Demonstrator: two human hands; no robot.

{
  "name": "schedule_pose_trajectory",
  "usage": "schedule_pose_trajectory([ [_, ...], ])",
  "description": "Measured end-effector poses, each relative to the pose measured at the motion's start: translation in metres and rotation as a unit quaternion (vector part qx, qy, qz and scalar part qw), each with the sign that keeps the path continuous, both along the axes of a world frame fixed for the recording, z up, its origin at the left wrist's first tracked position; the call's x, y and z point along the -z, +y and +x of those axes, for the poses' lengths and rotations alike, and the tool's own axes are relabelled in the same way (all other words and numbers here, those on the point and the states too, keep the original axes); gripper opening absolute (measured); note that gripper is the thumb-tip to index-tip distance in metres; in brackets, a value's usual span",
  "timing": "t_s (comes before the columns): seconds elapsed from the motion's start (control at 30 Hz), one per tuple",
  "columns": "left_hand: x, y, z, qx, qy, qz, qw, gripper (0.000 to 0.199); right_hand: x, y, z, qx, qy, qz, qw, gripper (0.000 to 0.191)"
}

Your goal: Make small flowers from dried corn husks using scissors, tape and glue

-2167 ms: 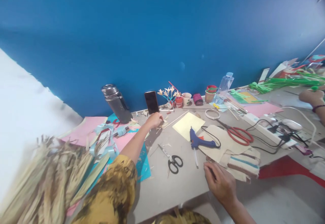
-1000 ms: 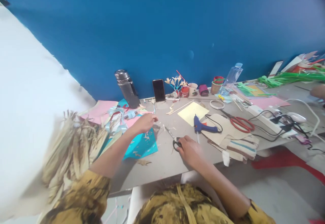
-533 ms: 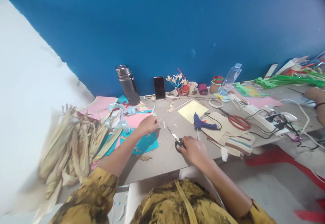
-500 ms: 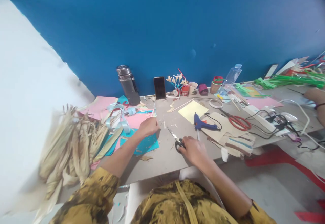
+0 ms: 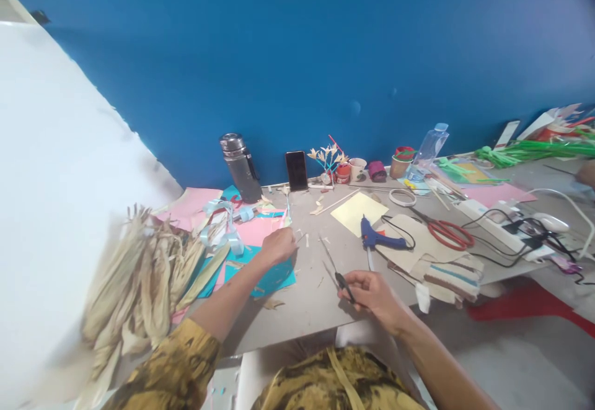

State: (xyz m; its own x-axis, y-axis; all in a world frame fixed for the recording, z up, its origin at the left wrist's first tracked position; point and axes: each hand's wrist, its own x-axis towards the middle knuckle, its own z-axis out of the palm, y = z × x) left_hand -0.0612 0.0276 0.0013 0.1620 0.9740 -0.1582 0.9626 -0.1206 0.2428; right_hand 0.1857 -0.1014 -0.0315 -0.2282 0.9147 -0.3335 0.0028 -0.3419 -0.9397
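Observation:
Black-handled scissors (image 5: 343, 283) are gripped in my right hand (image 5: 372, 295), their blades pointing up and left above the grey table (image 5: 288, 320). Over the right edge of a teal sheet (image 5: 279, 280), my left hand (image 5: 279, 246) is closed, with a thin dark piece sticking out from its fingertips; what it is cannot be made out. Small scraps lie between the two hands. Right of the yellow paper (image 5: 357, 213) lies a blue glue gun (image 5: 383, 236). Dried husks (image 5: 149, 274) are heaped at the left.
Along the blue wall stand a steel flask (image 5: 242, 168), a phone (image 5: 296, 170), a paper cup (image 5: 357, 168) and a tilted plastic bottle (image 5: 428, 150). Red-handled scissors (image 5: 449, 235), a cloth (image 5: 453, 277) and a power strip (image 5: 502, 227) with cables lie at the right. Another person's hand shows at the right edge.
My right hand has lifted and turned the scissors, which now point more steeply. The view has shifted slightly. The thin piece at my left fingertips now shows. The other person's hand has moved further out of view.

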Motion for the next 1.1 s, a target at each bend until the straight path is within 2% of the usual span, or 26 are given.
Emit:
schedule_pose_trajectory([
  [0.1, 0.001, 0.004, 0.004, 0.022, 0.002, -0.028, 0.999, 0.008, 0.003, -0.010, 0.000, -0.032, 0.009, 0.022, 0.999, 0.034],
  [0.17, 0.000, 0.003, 0.007, 0.031, 0.001, -0.034, 0.999, 0.011, 0.006, -0.017, 0.001, -0.035, -0.064, 0.094, 0.993, 0.027],
  [0.27, -0.008, 0.004, 0.007, 0.035, -0.009, -0.026, 0.999, 0.012, 0.012, -0.025, 0.001, -0.021, -0.215, 0.246, 0.945, 0.022],
  [0.37, -0.020, 0.018, 0.005, 0.026, -0.034, 0.008, 0.999, 0.015, 0.020, -0.027, -0.001, -0.037, -0.280, 0.333, 0.900, 0.021],
  [0.5, -0.031, 0.061, 0.008, 0.002, -0.065, 0.049, 0.997, 0.018, 0.025, -0.022, -0.003, -0.046, -0.317, 0.367, 0.874, 0.020],
  [0.6, -0.033, 0.091, 0.012, -0.015, -0.071, 0.063, 0.995, 0.018, 0.025, -0.019, -0.001, -0.048, -0.324, 0.370, 0.869, 0.021],
  [0.7, -0.030, 0.102, 0.015, -0.004, -0.074, 0.072, 0.995, 0.020, 0.028, -0.019, 0.002, -0.035, -0.300, 0.385, 0.872, 0.020],
  [0.77, -0.025, 0.093, 0.021, 0.027, -0.078, 0.071, 0.994, 0.026, 0.032, -0.020, 0.003, -0.020, -0.273, 0.410, 0.870, 0.018],
  [0.83, -0.016, 0.073, 0.030, 0.075, -0.084, 0.062, 0.992, 0.028, 0.035, -0.022, 0.004, -0.004, -0.253, 0.444, 0.860, 0.015],
  [0.97, 0.007, 0.010, 0.048, 0.132, -0.072, 0.067, 0.986, 0.030, 0.037, -0.024, 0.003, 0.015, -0.238, 0.492, 0.837, 0.017],
  [1.03, 0.016, -0.022, 0.050, 0.155, -0.030, 0.089, 0.984, 0.032, 0.037, -0.025, 0.003, 0.019, -0.233, 0.499, 0.835, 0.017],
  [1.1, 0.019, -0.044, 0.048, 0.193, -0.031, 0.084, 0.977, 0.025, 0.038, -0.027, 0.005, 0.025, -0.225, 0.494, 0.840, 0.016],
])
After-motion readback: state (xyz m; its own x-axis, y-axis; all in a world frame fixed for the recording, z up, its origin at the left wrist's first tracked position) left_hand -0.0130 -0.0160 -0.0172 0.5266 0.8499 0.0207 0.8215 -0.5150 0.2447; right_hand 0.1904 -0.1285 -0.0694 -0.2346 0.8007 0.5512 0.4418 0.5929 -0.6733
